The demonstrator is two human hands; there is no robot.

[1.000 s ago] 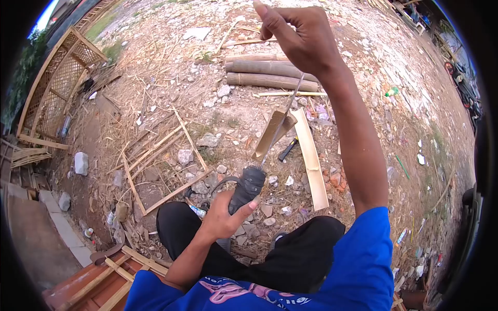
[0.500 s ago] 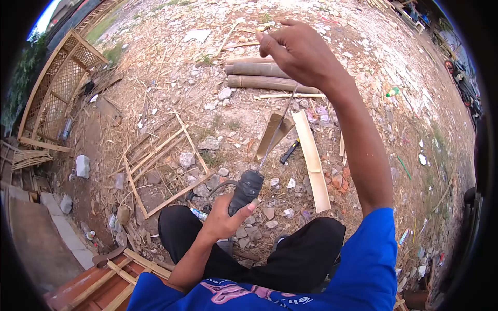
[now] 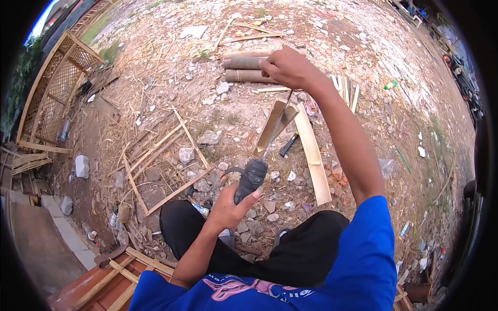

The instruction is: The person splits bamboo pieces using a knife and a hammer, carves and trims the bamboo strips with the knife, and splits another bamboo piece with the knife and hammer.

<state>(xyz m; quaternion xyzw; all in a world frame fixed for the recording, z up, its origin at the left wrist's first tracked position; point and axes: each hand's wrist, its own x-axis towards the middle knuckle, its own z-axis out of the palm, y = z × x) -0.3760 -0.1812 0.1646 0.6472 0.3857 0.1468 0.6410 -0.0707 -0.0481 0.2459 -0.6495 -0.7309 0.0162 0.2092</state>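
My left hand (image 3: 231, 207) is wrapped round a dark, tape-bound handle (image 3: 251, 179). A long thin metal blade (image 3: 275, 130) rises from it, away from my body. Near the far end of the blade is my right hand (image 3: 287, 68), its fingers curled; whether they pinch the tip is too small to tell. Beneath the blade lie split bamboo pieces (image 3: 268, 124). A long pale bamboo strip (image 3: 313, 160) lies to their right, and a black-handled tool (image 3: 289, 144) rests between them.
Thick bamboo poles (image 3: 249, 75) lie ahead. A thin wooden frame (image 3: 179, 196) is on the rubble at the left, with a lattice panel (image 3: 54, 96) standing farther left. White block (image 3: 82, 166) nearby. Reddish wooden piece (image 3: 93, 287) at lower left.
My right hand has come down and a little nearer along the blade, uncovering bamboo strips behind the forearm. My left hand keeps its hold on the handle, which has shifted slightly.
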